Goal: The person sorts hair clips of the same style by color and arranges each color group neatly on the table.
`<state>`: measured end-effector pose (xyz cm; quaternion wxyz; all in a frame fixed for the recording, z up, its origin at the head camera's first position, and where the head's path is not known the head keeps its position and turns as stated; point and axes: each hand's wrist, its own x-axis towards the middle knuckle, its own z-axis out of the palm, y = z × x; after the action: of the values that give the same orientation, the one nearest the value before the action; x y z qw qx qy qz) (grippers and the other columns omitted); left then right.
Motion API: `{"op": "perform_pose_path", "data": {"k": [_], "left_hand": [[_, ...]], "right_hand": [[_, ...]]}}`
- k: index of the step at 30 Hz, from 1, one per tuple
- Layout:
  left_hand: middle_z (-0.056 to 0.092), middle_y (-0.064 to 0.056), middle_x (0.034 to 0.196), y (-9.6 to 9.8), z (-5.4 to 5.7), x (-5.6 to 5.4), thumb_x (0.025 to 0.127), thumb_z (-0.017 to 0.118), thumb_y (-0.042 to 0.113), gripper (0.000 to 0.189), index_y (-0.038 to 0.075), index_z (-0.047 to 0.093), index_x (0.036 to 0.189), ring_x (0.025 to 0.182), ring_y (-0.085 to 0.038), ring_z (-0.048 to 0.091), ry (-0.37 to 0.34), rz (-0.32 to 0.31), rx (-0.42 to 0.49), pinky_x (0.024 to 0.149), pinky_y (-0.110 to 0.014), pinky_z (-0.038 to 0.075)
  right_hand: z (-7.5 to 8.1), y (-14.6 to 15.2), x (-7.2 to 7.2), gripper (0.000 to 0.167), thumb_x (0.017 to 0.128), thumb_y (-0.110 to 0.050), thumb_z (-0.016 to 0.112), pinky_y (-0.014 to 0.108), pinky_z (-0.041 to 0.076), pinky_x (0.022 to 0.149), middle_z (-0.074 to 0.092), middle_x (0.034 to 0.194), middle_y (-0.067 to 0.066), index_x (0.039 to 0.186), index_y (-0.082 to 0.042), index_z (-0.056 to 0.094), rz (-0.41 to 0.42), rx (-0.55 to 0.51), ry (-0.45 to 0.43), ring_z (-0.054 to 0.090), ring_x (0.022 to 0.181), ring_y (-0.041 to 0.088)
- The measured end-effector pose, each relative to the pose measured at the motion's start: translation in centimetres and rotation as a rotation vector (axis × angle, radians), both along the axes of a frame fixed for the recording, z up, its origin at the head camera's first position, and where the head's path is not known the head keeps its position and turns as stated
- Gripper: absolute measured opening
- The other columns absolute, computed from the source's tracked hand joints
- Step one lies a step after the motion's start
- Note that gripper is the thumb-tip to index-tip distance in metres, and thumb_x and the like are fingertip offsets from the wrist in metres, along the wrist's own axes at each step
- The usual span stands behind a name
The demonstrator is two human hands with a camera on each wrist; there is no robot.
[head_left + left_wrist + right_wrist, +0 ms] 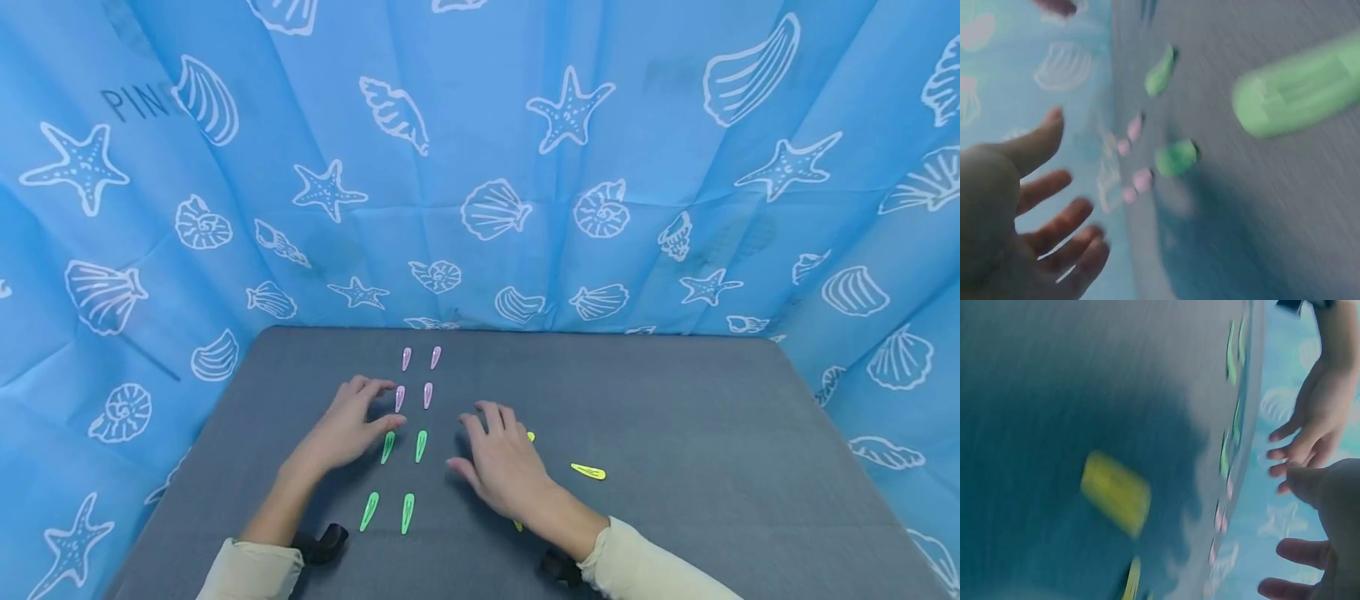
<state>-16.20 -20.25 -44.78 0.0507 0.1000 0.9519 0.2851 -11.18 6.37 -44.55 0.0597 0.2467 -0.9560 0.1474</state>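
Observation:
Several pink snap hair clips (427, 396) and several green snap hair clips (407, 512) lie in two columns on the grey table, pink farther back. Above the left column hovers my left hand (341, 433), fingers relaxed and apart, holding nothing; its thumb tip is over a green clip (387, 447). My right hand (506, 467) hangs over the table right of the columns, fingers loosely spread and without anything in them. One yellow snap hair clip (588, 472) lies to its right. Two more are partly hidden by this hand; the right wrist view shows a blurred yellow clip (1116, 494) beneath it.
The grey table (675, 417) meets a blue curtain (450, 167) printed with white shells and starfish at its back and sides. Black straps (322, 546) sit near both wrists, below the pale sleeves (251, 571). Both wrist views are blurred.

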Motion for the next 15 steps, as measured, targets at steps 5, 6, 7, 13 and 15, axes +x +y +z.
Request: {"op": "perform_pose_path", "data": {"k": [5,6,7,13,15], "left_hand": [[0.038,-0.015,0.159,3.0,0.8,-0.2,0.094,0.066,0.057,0.078,0.019,0.04,0.157,0.148,-0.04,0.032,0.137,0.024,-0.094,0.115,-0.065,0.032],[0.034,-0.015,0.162,3.5,0.8,-0.2,0.094,0.065,0.059,0.08,0.02,0.037,0.158,0.151,-0.041,0.028,0.16,0.022,-0.115,0.117,-0.067,0.028],[0.03,-0.014,0.165,4.0,0.8,-0.3,0.094,0.064,0.061,0.082,0.022,0.034,0.16,0.153,-0.041,0.023,0.174,0.021,-0.134,0.119,-0.067,0.024],[0.015,-0.009,0.172,7.5,0.0,-0.6,0.09,0.064,0.067,0.094,0.029,0.02,0.164,0.16,-0.04,0.006,0.237,-0.004,-0.246,0.124,-0.065,0.012],[0.013,-0.007,0.173,8.6,-0.4,-0.6,0.089,0.064,0.068,0.096,0.03,0.019,0.164,0.16,-0.039,0.004,0.243,-0.02,-0.268,0.125,-0.064,0.011]], "right_hand": [[0.2,2.8,-1.4,0.072,0.095,-0.057,0.064,0.064,0.034,0.116,0.041,0.156,0.024,0.148,-0.01,0.05,-0.076,-0.021,0.015,0.035,0.148,0.049],[0.2,3.4,-1.6,0.075,0.095,-0.059,0.063,0.065,0.03,0.117,0.038,0.159,0.024,0.15,-0.011,0.048,-0.088,-0.019,0.008,0.031,0.15,0.05],[0.2,4.0,-1.8,0.077,0.095,-0.06,0.062,0.067,0.027,0.118,0.034,0.161,0.024,0.152,-0.011,0.045,-0.098,-0.013,0.002,0.027,0.151,0.05],[-0.5,7.4,-2.6,0.085,0.094,-0.064,0.059,0.069,0.016,0.121,0.021,0.168,0.021,0.159,-0.014,0.036,-0.151,0.021,-0.036,0.014,0.157,0.047],[-1.0,8.5,-2.6,0.085,0.094,-0.064,0.06,0.069,0.014,0.122,0.02,0.169,0.02,0.159,-0.015,0.035,-0.161,0.027,-0.038,0.012,0.157,0.046]]}}
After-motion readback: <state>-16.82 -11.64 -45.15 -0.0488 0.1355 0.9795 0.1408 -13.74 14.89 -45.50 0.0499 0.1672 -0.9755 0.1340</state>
